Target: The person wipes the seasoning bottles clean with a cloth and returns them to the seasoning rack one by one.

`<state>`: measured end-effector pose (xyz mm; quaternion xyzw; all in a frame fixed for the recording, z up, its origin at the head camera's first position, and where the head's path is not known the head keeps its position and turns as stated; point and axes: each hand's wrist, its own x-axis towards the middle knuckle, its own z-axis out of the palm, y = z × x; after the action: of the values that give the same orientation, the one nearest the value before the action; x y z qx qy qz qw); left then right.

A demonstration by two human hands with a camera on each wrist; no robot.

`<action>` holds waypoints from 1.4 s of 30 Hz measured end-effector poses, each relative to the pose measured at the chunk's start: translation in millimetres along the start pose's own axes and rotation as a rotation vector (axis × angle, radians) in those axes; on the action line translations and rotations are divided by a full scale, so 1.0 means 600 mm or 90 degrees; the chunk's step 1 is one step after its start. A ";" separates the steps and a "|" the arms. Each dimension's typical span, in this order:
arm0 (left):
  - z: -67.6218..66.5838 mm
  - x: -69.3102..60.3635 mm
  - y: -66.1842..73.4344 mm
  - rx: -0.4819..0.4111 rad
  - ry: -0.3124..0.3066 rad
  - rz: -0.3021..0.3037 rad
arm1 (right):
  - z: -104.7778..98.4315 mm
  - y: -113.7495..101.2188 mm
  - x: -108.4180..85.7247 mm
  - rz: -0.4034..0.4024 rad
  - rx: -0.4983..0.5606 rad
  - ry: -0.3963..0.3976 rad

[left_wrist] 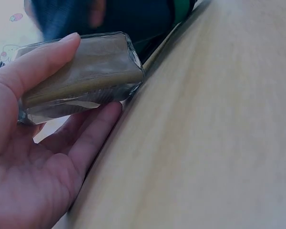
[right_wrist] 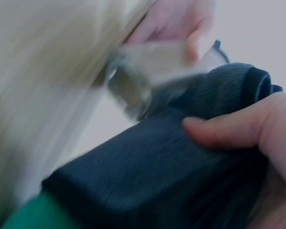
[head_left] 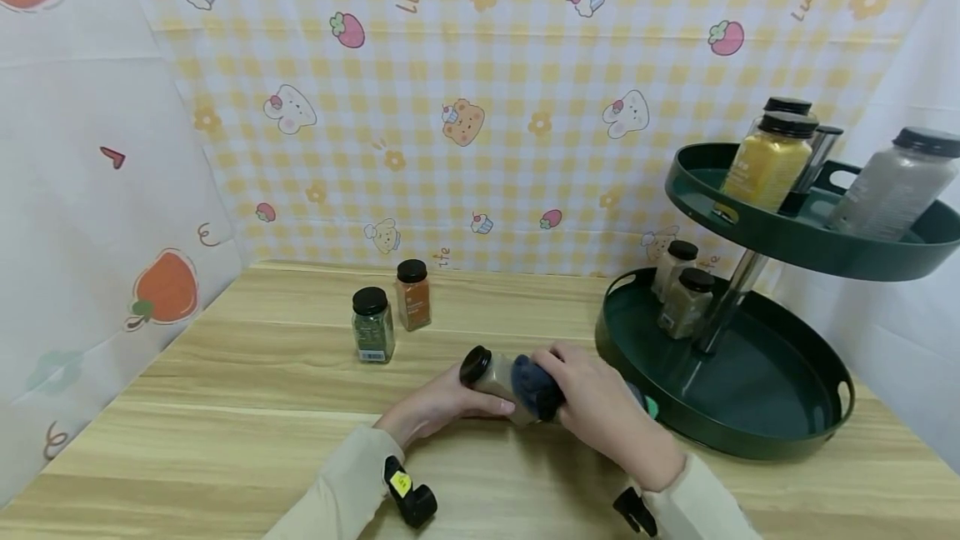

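Holding, in the head view: one brown-filled jar (head_left: 504, 377), tilted low over the table (head_left: 247, 407), black lid toward the person's left, gripped by the left hand (head_left: 448, 398); one dark blue cloth (head_left: 531, 383), gripped by the right hand (head_left: 596, 400) beside the jar's wall. Green jar (head_left: 372, 332) and orange jar (head_left: 414, 300): upright, beyond the hands, apparently out of their way. Dark green two-tier tray (head_left: 750, 438): at right, jars on both levels, raised rims probably guarding against slips.

Left wrist view: thumb above, fingers beneath; a hold seemingly chosen to leave the base end bare.

Right wrist view, blurred: thumb pressed on the folded cloth, likely to keep it bunched; green edge (right_wrist: 40, 214) at lower left.
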<state>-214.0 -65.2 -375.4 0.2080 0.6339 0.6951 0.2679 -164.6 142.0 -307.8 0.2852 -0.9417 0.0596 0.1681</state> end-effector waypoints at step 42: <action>-0.001 0.000 -0.002 -0.016 -0.029 0.020 | -0.011 -0.037 -0.001 -0.053 0.055 0.030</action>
<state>-214.3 -65.3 -376.8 0.2304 0.6155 0.7023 0.2737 -149.8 125.5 -301.3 0.3294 -0.9215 0.0998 0.1798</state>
